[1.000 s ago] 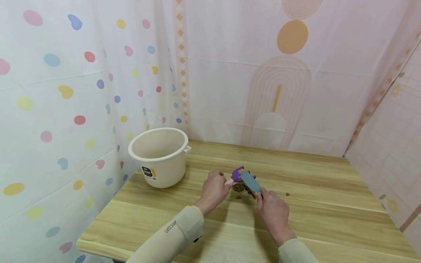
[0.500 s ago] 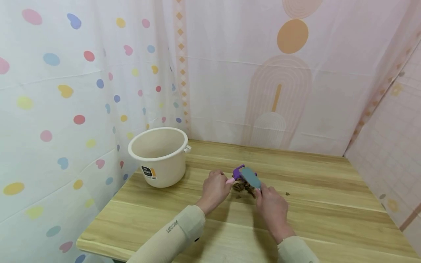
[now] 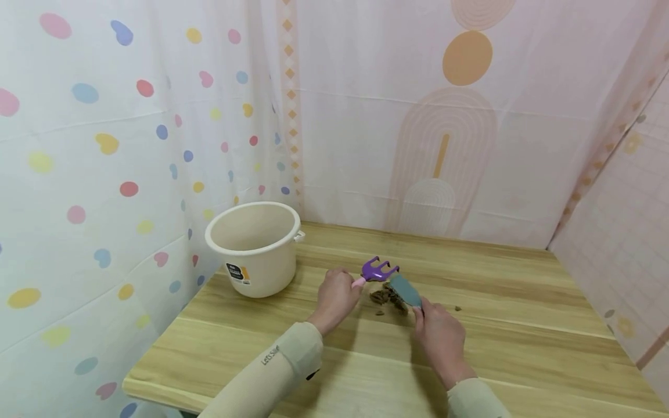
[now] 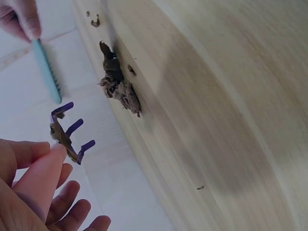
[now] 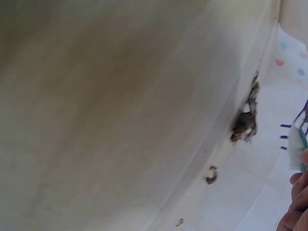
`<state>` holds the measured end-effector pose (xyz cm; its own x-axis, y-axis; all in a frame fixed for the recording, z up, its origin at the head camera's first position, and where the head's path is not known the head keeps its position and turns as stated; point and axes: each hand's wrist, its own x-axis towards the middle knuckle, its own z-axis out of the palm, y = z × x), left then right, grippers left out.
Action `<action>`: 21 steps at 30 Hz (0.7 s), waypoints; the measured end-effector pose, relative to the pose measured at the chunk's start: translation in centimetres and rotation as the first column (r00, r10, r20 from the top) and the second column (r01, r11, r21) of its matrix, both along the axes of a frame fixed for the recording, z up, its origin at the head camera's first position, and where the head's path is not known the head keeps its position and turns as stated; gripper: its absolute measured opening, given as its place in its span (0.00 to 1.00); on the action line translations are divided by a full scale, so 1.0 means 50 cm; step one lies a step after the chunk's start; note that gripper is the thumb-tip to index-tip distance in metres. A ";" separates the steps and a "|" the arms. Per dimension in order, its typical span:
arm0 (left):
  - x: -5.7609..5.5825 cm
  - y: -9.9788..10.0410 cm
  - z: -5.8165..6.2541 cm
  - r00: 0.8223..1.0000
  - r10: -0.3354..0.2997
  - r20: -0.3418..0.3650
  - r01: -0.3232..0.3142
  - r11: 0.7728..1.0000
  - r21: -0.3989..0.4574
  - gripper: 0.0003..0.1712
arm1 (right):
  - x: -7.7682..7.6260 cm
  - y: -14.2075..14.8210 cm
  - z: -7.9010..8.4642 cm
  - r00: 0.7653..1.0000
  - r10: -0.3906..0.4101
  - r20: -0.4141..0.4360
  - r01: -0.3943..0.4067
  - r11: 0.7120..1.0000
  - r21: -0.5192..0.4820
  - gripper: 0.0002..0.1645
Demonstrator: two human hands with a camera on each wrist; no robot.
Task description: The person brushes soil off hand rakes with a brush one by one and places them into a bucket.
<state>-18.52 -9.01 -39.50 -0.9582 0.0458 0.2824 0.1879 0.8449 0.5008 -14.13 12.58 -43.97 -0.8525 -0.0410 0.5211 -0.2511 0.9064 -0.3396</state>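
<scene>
My left hand [image 3: 335, 296] grips the pink handle of a small purple three-pronged hand rake [image 3: 376, 271], held above the table. In the left wrist view a brown dry leaf piece [image 4: 61, 136] clings to the rake's underside. My right hand [image 3: 441, 335] holds a teal brush [image 3: 406, 291], its short dark teeth or bristles showing along one edge in the left wrist view. Under and between the two tools lies a small heap of dry brown leaves [image 3: 380, 296]. The right wrist view catches the leaf heap [image 5: 246, 122] and the brush [image 5: 295, 150] at its right edge.
A cream bucket [image 3: 253, 255] with a dark label stands at the left on the wooden table [image 3: 522, 325]. Leaf crumbs [image 3: 457, 308] lie right of the heap, and another leaf bit [image 3: 379, 313] is in front of it. Patterned curtains [image 3: 355, 145] enclose the table's back and sides.
The rake, overlapped by the brush before, has come away from it, rising and tilting so all its prongs show. The brush has shifted slightly right and toward me.
</scene>
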 end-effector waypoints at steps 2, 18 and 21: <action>0.001 0.001 0.001 1.000 -0.001 0.001 0.001 1.000 -0.015 0.17 | 0.000 0.007 0.003 1.000 -0.022 0.021 0.022 1.000 -0.015 0.16; 0.002 0.012 0.007 0.998 -0.056 0.008 0.057 0.995 -0.084 0.32 | 0.001 -0.034 0.020 0.991 0.060 -0.120 -0.057 0.998 0.025 0.19; 0.002 0.010 0.007 0.998 -0.060 0.019 0.061 0.997 -0.057 0.31 | 0.001 -0.028 0.018 0.991 0.042 -0.126 -0.039 0.999 0.022 0.20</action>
<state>-18.43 -8.53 -39.16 -0.9579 0.1192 0.2612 0.2311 0.8599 0.4551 -14.09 11.18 -43.08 -0.7774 -0.0854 0.6231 -0.3276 0.9007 -0.2853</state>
